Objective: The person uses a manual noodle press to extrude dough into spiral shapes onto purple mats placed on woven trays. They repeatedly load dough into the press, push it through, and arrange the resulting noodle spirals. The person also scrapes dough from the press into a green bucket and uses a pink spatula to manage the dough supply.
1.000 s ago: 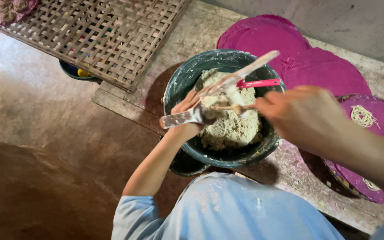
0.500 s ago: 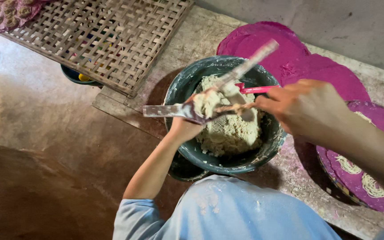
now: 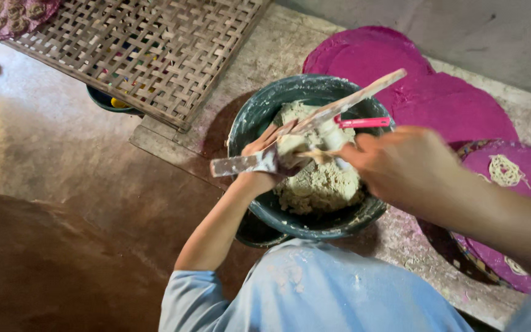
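Observation:
My left hand (image 3: pixel 264 161) grips a long wooden press tool (image 3: pixel 339 107) smeared with dough, holding it slanted over a dark green bowl (image 3: pixel 245 125). The tool's pale lower end (image 3: pixel 235 165) sticks out left past the rim. My right hand (image 3: pixel 401 167) comes in from the right, its fingertips pinched on a lump of dough (image 3: pixel 294 145) at the tool's middle. Beige dough (image 3: pixel 321 187) fills the bowl. A pink-handled utensil (image 3: pixel 364 122) lies in the bowl behind the tool.
Round magenta mats (image 3: pixel 413 80) overlap on the concrete ledge behind and right of the bowl; one (image 3: pixel 523 178) carries a pale noodle spiral (image 3: pixel 504 169). A woven bamboo tray (image 3: pixel 149 49) lies at upper left over a dark tub (image 3: pixel 102 99). My light blue shirt (image 3: pixel 314 289) fills the bottom.
My right hand has moved left to the tool and pinched the dough there. The tool's lower end has shifted slightly in my left hand.

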A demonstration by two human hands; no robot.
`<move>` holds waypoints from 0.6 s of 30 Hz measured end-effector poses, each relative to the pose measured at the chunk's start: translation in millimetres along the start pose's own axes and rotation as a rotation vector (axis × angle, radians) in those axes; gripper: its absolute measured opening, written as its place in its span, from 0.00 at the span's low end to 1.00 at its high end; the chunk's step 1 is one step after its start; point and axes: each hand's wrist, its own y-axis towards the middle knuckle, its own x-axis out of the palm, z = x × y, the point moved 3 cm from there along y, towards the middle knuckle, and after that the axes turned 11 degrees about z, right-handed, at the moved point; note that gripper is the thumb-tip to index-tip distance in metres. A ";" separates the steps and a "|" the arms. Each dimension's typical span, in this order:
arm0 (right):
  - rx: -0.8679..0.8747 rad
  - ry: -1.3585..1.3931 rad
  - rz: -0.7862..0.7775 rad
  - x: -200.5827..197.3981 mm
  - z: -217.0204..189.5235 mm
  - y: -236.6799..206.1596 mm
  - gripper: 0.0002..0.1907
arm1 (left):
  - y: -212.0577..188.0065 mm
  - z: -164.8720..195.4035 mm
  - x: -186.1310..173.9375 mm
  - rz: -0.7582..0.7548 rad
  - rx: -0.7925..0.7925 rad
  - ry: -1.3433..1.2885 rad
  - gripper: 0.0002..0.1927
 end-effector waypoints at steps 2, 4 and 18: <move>-0.103 -0.052 0.143 17.6 -16.6 12.3 0.11 | -1.5 5.4 7.3 -0.003 -0.093 -0.118 0.33; -0.130 -0.062 0.217 38.7 -23.4 14.9 0.09 | -5.9 8.5 9.4 0.157 -0.023 -0.273 0.38; 0.353 1.184 0.735 185.3 -57.4 3.3 0.21 | 13.0 -13.3 2.5 0.502 -0.103 0.145 0.35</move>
